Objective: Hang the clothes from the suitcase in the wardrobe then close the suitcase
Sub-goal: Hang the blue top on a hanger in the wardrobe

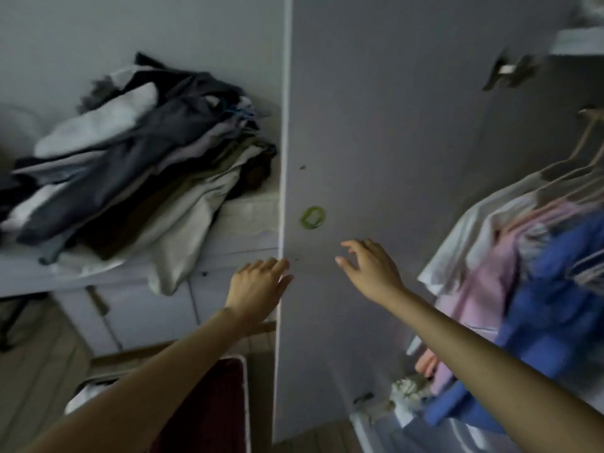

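Wardrobe door [376, 125] ahead of both hands is showing grey, green round sticker [313, 217] just above the right hand [371, 268]. Right of it, hanging clothes [539, 289] are showing white, pink, blue. Left of the left hand [256, 287], clothes pile [137, 165] is showing dark grey, white, beige.

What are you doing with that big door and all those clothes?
A person is reaching both arms out to the open wardrobe door. The left hand touches the door's edge with straight fingers, and the right hand hovers open in front of its face, holding nothing. Pink, white and blue hanging clothes are on hangers to the right. A pile of clothes lies on a surface to the left.
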